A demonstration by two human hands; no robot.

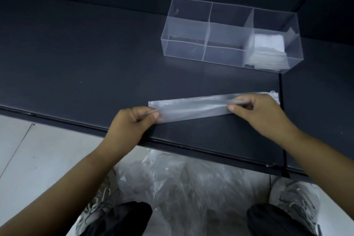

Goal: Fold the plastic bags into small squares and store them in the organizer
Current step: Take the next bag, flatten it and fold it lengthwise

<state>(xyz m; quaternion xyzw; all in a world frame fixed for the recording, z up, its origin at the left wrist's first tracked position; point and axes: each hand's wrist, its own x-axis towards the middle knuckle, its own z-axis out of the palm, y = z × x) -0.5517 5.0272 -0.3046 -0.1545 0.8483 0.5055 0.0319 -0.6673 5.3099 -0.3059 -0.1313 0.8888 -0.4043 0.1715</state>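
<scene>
Thumb and forefinger [154,114] of the left hand [132,120] are clamped on the left end of a plastic bag [191,109] folded into a long strip, and the right hand [256,111] pinches it near the other end. The strip lies on the table [76,63] in front of the clear organizer [183,30] (folded bags [268,44] fill its right compartment). Loose bags [182,178] lie on the floor, farther from the organizer.

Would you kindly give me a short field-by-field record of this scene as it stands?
surface: dark table
bag in work: plastic bag, folded into a long strip, flat on the table
left hand: pinches the strip's left end
right hand: pinches the strip near its right end
organizer: clear, divided, on the table beyond the strip
stored: folded bags in its right-end compartment
waiting: pile of loose bags below the table edge
</scene>
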